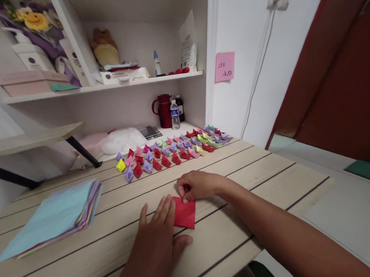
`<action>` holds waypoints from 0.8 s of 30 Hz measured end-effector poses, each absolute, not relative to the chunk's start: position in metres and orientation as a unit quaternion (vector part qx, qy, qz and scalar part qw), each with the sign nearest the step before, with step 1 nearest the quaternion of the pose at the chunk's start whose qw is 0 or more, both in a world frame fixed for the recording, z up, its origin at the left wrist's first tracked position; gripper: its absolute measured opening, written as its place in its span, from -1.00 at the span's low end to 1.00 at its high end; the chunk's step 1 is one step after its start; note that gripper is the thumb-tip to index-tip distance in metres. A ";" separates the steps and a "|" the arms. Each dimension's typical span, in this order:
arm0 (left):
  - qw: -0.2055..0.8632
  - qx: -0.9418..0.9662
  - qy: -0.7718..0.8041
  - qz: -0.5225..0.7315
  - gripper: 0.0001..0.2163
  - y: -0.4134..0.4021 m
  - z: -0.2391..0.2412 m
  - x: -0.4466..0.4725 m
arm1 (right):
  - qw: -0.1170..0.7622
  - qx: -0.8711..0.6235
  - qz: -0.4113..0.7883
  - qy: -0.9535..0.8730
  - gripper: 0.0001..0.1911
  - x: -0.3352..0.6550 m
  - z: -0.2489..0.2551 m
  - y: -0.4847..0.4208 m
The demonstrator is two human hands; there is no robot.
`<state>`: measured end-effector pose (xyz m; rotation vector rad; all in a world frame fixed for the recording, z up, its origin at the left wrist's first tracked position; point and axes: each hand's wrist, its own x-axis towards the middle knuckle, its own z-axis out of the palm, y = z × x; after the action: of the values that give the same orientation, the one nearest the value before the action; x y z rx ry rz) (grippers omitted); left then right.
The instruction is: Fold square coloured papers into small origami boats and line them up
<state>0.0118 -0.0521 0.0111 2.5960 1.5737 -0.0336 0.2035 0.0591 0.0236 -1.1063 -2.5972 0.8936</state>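
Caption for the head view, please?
Left hand flat against red paper, right hand pinching its top edge; paper boats lined behind.

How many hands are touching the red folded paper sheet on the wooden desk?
2. The left hand lies flat, its fingers on the left edge of the red folded paper sheet; the right hand pinches its top-left corner. Neither hand is hidden.

Soft, even room light across my desk point(251, 164), no glare. Faint shadow under my left hand point(159, 239). The red paper point(185, 215) looks crisp in the centre; the wide lens bends shelf point(108, 86) and door point(340, 85) at the edges.
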 end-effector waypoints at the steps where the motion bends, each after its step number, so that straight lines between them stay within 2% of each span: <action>1: 0.060 0.851 0.521 -0.017 -0.34 -0.053 0.011 0.010 | 0.091 -0.370 0.299 -0.875 -0.90 0.204 0.023 0.060; 6: 0.060 0.849 0.525 -0.011 -0.40 -0.056 0.014 0.005 | 0.132 -0.361 0.265 -0.884 -0.77 0.200 0.033 0.052; 10: 0.057 0.860 0.507 -0.002 -0.41 -0.064 0.009 -0.001 | 0.186 -0.323 0.243 -0.895 -0.67 0.196 0.042 0.010; 12: 0.039 0.875 0.482 0.008 -0.37 -0.071 0.001 -0.008 | 0.177 -0.304 0.244 -0.904 -0.51 0.202 0.036 -0.022; 15: -0.049 0.905 0.418 0.060 -0.30 -0.089 -0.014 -0.018 | 0.158 -0.304 0.213 -0.915 -0.25 0.222 0.018 -0.067; 18: -0.159 0.907 0.368 0.124 -0.29 -0.111 -0.024 -0.021 | 0.116 -0.301 0.215 -0.922 -0.15 0.245 0.004 -0.094; 21: -0.203 0.895 0.371 0.143 -0.34 -0.127 -0.024 -0.018 | 0.122 -0.306 0.226 -0.917 -0.31 0.256 0.001 -0.102; 24: -0.185 0.888 0.398 0.140 -0.42 -0.132 -0.023 -0.016 | 0.152 -0.318 0.234 -0.906 -0.44 0.255 0.005 -0.102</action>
<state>-0.0159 -0.1322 -0.0230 3.1749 1.4222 0.4997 0.2547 -0.1016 0.0049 -0.9131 -2.6001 0.6705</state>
